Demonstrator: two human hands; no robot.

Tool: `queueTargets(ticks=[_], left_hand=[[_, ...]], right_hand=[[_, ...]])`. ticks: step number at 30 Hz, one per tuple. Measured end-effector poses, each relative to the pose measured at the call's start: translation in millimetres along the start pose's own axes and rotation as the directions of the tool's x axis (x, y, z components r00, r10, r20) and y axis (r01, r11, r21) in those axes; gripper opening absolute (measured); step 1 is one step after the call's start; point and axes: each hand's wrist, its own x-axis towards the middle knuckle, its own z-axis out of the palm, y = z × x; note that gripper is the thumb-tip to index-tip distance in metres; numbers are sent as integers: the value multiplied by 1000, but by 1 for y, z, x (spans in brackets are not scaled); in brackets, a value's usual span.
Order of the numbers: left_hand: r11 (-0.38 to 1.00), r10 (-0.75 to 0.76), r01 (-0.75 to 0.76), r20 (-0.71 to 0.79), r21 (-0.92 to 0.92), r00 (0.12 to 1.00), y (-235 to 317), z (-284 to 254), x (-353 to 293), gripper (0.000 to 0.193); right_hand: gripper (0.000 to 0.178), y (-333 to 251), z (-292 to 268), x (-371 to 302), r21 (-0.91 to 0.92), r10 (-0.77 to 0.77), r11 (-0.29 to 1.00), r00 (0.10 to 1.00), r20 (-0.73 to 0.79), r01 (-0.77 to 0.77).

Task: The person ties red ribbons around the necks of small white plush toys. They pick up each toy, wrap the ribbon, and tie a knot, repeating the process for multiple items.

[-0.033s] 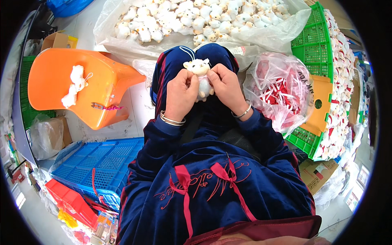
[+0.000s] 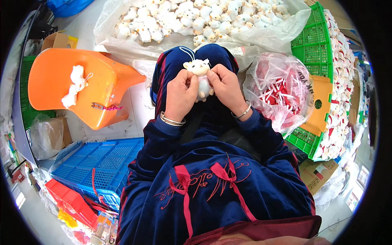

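A small white plush animal (image 2: 203,88) with a hanging loop of white cord is held upright over my knees. My left hand (image 2: 182,94) pinches it at its neck from the left, thumb and fingers closed. From the other side, my right hand (image 2: 228,87) grips the same spot, its fingers curled in. Whether a thin strip lies between the fingertips at the neck is too small to tell. To the left, an orange chair (image 2: 51,77) carries white plush toys (image 2: 77,73) and a pair of thread snips (image 2: 97,105) with a pink cord wrapped at one end.
Beyond my knees a clear plastic sheet (image 2: 108,30) holds a heap of white plush toys (image 2: 188,18). At right are a clear bag (image 2: 255,77) of red and white strips and a green crate (image 2: 312,36). A blue crate (image 2: 102,163) and a red bin (image 2: 71,202) stand lower left.
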Motion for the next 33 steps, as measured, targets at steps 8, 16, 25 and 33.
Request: queueTargets(ticks=[8, 16, 25, 33], left_hand=[[974, -56, 42, 60, 222, 997, 18, -5, 9, 30], [963, -15, -15, 109, 270, 994, 8, -16, 7, 42], [999, -33, 27, 171, 38, 985, 9, -19, -21, 81], [985, 163, -134, 307, -112, 938, 12, 6, -20, 60]], right_hand=[[22, -5, -2, 3, -41, -13, 999, 999, 40, 15], [25, -7, -15, 4, 262, 181, 943, 978, 108, -204], [47, -18, -29, -23, -20, 73, 997, 985, 159, -71], [54, -26, -36, -20, 392, 140, 900, 977, 158, -193]])
